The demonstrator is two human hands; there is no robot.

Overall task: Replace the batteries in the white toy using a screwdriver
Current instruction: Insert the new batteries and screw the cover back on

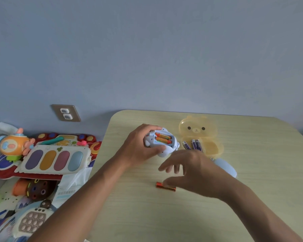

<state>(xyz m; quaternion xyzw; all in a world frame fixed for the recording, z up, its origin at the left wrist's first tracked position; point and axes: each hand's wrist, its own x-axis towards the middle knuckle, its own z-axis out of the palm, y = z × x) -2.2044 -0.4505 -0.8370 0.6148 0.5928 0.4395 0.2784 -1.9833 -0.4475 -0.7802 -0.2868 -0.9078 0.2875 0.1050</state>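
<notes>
The left hand point(140, 145) grips the white toy point(162, 142) near the table's point(251, 189) far side, fingers wrapped around its left end, its open compartment facing up with 2 orange batteries point(163, 138) running left-right. The right hand point(190, 173), fingers loosely spread and holding nothing, hovers over 1 orange battery point(159, 185) lying left-right on the table. Purple batteries point(193, 144) sit in the open yellow bear case point(197, 130) just right of the toy.
</notes>
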